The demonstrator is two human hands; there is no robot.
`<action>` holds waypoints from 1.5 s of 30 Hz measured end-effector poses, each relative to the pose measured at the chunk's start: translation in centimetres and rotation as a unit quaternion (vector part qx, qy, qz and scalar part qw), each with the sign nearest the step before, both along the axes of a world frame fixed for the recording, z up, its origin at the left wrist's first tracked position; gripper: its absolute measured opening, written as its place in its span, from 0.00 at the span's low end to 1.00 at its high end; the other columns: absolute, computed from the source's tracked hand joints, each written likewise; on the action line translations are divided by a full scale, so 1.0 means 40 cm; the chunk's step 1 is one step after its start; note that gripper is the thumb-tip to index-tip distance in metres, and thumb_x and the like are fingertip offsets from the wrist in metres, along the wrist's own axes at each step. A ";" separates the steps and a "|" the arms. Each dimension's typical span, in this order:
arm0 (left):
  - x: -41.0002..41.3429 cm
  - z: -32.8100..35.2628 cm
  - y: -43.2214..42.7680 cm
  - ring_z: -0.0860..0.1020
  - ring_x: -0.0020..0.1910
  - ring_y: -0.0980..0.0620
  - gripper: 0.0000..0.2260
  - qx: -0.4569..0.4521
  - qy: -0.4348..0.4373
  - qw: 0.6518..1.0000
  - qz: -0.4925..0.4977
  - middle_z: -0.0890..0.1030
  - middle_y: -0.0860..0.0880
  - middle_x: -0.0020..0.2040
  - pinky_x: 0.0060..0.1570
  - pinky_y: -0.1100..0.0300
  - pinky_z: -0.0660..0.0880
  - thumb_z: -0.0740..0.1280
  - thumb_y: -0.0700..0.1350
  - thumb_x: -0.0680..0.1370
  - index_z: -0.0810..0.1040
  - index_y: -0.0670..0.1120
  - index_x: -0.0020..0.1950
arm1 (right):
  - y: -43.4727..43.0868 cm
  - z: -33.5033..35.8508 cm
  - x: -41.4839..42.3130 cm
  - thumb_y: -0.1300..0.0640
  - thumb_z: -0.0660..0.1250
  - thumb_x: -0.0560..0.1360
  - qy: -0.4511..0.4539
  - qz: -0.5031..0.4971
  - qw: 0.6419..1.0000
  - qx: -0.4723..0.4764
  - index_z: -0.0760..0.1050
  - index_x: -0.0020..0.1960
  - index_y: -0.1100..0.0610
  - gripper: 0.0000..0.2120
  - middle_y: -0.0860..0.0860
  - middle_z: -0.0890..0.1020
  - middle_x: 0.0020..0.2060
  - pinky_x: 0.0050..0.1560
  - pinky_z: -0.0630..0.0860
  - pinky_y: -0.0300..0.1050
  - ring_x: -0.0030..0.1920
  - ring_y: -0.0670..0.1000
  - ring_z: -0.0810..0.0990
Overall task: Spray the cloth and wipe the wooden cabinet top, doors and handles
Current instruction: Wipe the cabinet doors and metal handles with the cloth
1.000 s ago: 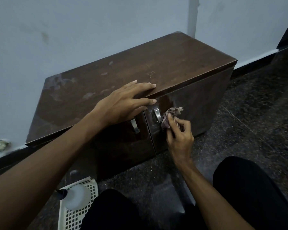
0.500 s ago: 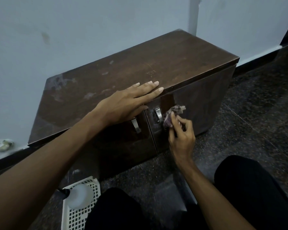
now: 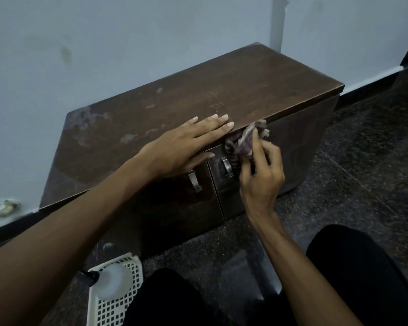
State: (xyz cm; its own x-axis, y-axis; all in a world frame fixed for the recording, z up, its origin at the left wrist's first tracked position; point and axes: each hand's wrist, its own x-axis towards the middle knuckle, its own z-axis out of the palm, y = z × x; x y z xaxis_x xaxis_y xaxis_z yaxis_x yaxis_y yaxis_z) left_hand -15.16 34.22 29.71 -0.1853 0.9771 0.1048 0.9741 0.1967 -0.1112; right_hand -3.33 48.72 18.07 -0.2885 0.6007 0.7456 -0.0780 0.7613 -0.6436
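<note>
A low dark wooden cabinet (image 3: 222,95) stands against the wall, its top smeared with pale marks at the left. My left hand (image 3: 184,144) lies flat with straight fingers on the front edge of the top. My right hand (image 3: 260,175) holds a crumpled purplish cloth (image 3: 245,142) against the upper part of the right door (image 3: 287,147), just under the top's edge. The right door's metal handle (image 3: 227,166) shows beside the cloth. The left door's handle (image 3: 194,182) hangs below my left palm.
A white lattice basket (image 3: 113,307) sits on the dark speckled floor at the lower left, with a white spray bottle (image 3: 113,281) in it. My knees in black trousers (image 3: 363,267) fill the bottom right. A pale object (image 3: 6,207) lies by the skirting at far left.
My right hand has carried the cloth upward from beside the right handle to the top of the right door. My left hand has stayed flat on the cabinet top.
</note>
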 end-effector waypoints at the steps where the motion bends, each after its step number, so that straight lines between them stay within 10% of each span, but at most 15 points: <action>1: 0.000 0.000 0.000 0.52 0.82 0.51 0.28 0.001 -0.001 1.000 0.000 0.53 0.49 0.83 0.78 0.45 0.57 0.57 0.50 0.85 0.52 0.48 0.83 | 0.000 -0.019 0.003 0.65 0.68 0.76 -0.006 -0.003 1.000 0.003 0.76 0.68 0.61 0.20 0.56 0.79 0.50 0.50 0.78 0.48 0.48 0.55 0.79; 29: 0.004 0.004 0.001 0.53 0.81 0.53 0.25 0.008 -0.017 1.000 0.010 0.54 0.51 0.83 0.78 0.45 0.59 0.54 0.49 0.86 0.53 0.50 0.83 | -0.003 -0.154 0.036 0.71 0.71 0.72 -0.077 0.035 0.992 -0.092 0.77 0.67 0.60 0.24 0.54 0.78 0.51 0.45 0.81 0.55 0.49 0.53 0.79; 39: 0.009 0.006 0.002 0.55 0.81 0.51 0.25 0.015 -0.022 1.000 0.007 0.56 0.50 0.82 0.77 0.44 0.61 0.56 0.49 0.86 0.55 0.49 0.82 | 0.003 -0.011 0.014 0.69 0.68 0.75 -0.007 0.021 0.999 0.037 0.78 0.66 0.60 0.20 0.56 0.80 0.52 0.52 0.77 0.47 0.50 0.56 0.79; 45: 0.010 0.010 0.000 0.55 0.81 0.52 0.25 0.015 -0.030 0.999 0.004 0.56 0.51 0.82 0.77 0.43 0.61 0.57 0.46 0.85 0.55 0.49 0.82 | -0.010 -0.112 0.031 0.69 0.68 0.73 -0.039 0.027 0.996 -0.075 0.78 0.65 0.61 0.20 0.56 0.79 0.53 0.50 0.80 0.57 0.53 0.55 0.79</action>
